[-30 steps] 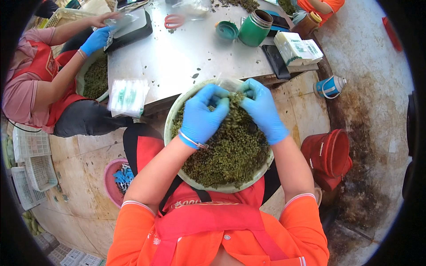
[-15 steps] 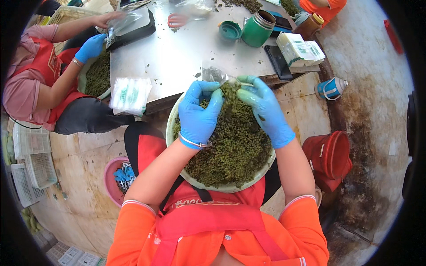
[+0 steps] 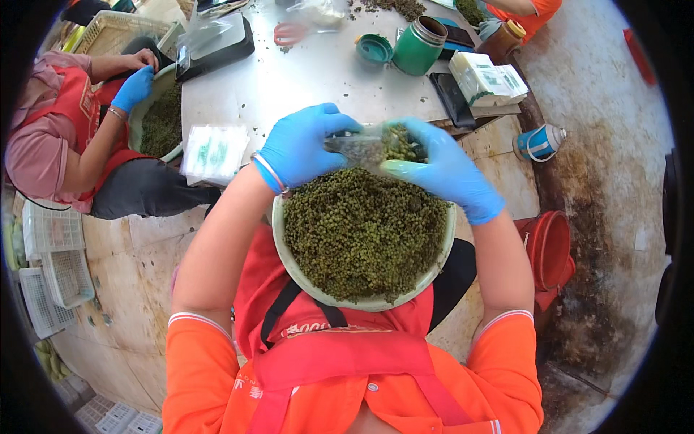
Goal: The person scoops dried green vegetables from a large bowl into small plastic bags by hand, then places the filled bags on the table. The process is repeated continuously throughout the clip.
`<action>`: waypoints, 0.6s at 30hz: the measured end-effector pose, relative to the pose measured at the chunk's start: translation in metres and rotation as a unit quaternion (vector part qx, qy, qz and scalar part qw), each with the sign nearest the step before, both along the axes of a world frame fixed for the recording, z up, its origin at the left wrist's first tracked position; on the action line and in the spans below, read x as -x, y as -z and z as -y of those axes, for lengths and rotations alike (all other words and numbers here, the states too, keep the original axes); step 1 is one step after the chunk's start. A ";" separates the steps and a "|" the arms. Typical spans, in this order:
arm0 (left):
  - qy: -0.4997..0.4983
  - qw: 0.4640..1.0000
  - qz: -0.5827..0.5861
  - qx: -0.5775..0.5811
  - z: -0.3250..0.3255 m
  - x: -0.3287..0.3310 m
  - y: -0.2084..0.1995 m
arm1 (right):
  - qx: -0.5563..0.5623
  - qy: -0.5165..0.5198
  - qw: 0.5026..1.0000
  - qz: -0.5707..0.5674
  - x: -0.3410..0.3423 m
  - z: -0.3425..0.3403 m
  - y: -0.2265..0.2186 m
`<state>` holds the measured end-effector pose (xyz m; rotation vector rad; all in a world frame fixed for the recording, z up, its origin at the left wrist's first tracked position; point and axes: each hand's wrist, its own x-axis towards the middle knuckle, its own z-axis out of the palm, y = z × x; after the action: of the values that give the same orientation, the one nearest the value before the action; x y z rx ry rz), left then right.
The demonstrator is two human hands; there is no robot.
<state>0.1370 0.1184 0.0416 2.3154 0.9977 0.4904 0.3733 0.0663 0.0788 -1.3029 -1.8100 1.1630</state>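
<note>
White lettering is seen on the red apron (image 3: 340, 362); a clear plastic bag (image 3: 361, 149) of beady green sprigs (image 3: 401, 146) is pinched by the left hand (image 3: 302, 148) and cupped by the right hand (image 3: 450, 168), above the round basin (image 3: 365, 306).

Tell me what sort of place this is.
Probably a produce-packing workroom: a round pale-green bowl heaped with green berry-like clusters, stacked clear printed plastic bags at a corner of the grey metal table, and a black-and-silver scale-like device.
</note>
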 end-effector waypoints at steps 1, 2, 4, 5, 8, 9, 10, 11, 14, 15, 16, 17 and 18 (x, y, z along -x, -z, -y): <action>-0.014 0.998 0.037 0.051 -0.002 0.004 0.006 | 0.029 0.047 0.998 0.016 -0.005 0.000 -0.005; -0.030 0.991 0.074 0.103 -0.003 0.008 0.015 | 0.010 0.044 0.998 0.049 -0.006 0.000 -0.013; -0.015 0.965 0.172 0.199 0.000 0.009 0.029 | -0.026 0.038 0.992 0.115 -0.006 -0.002 -0.029; -0.003 0.948 0.197 0.252 0.003 0.003 0.027 | -0.098 0.023 0.988 0.114 -0.005 -0.002 -0.027; 0.031 0.930 0.224 0.288 0.009 -0.010 0.032 | -0.313 -0.039 0.909 0.273 0.007 -0.012 -0.029; 0.025 0.931 0.247 0.269 0.013 -0.014 0.036 | -0.250 -0.048 0.909 0.331 0.013 -0.012 -0.032; 0.018 0.930 0.269 0.249 0.015 -0.015 0.038 | -0.279 -0.048 0.900 0.332 0.013 -0.011 -0.031; 0.016 0.946 0.228 0.231 0.014 -0.011 0.036 | -0.311 -0.049 0.890 0.330 0.013 -0.010 -0.028; -0.008 0.904 0.325 0.276 0.017 -0.002 0.041 | -0.312 -0.048 0.907 0.279 0.012 -0.004 -0.026; -0.005 0.912 0.327 0.249 0.016 -0.001 0.041 | -0.312 -0.060 0.905 0.284 0.012 -0.004 -0.024; -0.006 0.927 0.292 0.234 0.017 -0.003 0.039 | -0.311 -0.072 0.902 0.289 0.012 -0.003 -0.021; 0.001 0.941 0.257 0.218 0.018 -0.008 0.033 | -0.312 -0.072 0.898 0.303 0.015 -0.005 -0.010; 0.005 0.954 0.223 0.200 0.018 -0.012 0.030 | -0.321 -0.071 0.893 0.308 0.017 -0.008 -0.006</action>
<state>0.1486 0.1007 0.0119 1.7444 0.7765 0.6978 0.3565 0.0745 0.0844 -1.2026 -2.4786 0.1207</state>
